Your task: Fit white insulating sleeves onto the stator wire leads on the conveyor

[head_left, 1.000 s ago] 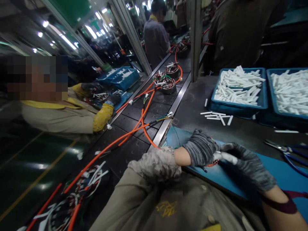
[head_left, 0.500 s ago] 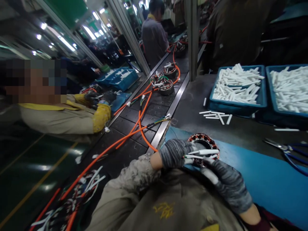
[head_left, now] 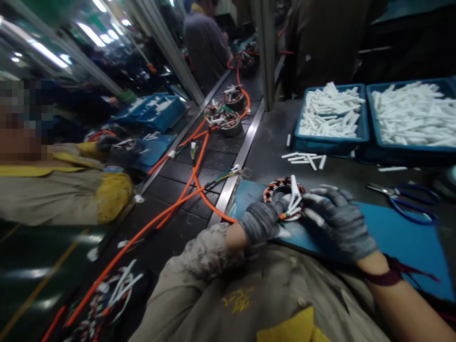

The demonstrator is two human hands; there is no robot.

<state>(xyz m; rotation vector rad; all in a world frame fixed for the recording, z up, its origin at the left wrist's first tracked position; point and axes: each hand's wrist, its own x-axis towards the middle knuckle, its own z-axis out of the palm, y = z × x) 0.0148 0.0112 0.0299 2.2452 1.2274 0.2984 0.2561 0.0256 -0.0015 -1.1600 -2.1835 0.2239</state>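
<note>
Two grey-striped gloves at work; clock read about the ring, 12 away from the wearer. Wound ring point(head_left: 273, 187) lies at the near edge of a blue mat point(head_left: 399, 240), one white sleeve point(head_left: 294, 183) rising among its leads. Left hand point(head_left: 263, 219) at 8 o'clock, fingers curled in against the ring; cannot tell if they grip leads. Right hand point(head_left: 341, 222) at 3–4 o'clock, fingers bent and loosely parted beside the rim; contact unclear. Pliers point(head_left: 394, 192), blue-handled, at 3 o'clock, beyond the right hand. Loose white tubes point(head_left: 305, 159) on the dark surface point(head_left: 272, 137) toward 1 o'clock. Behind them, two blue bins of white tubes: first bin point(head_left: 331, 144) at 1, second bin point(head_left: 409, 152) at 2. Orange cables point(head_left: 201, 189) cross the line at 9–10; co-worker's yellow sleeve point(head_left: 116, 195) at 9. Farther, wired rings point(head_left: 230, 124) at 10–11; another person point(head_left: 204, 43) at 11.
</note>
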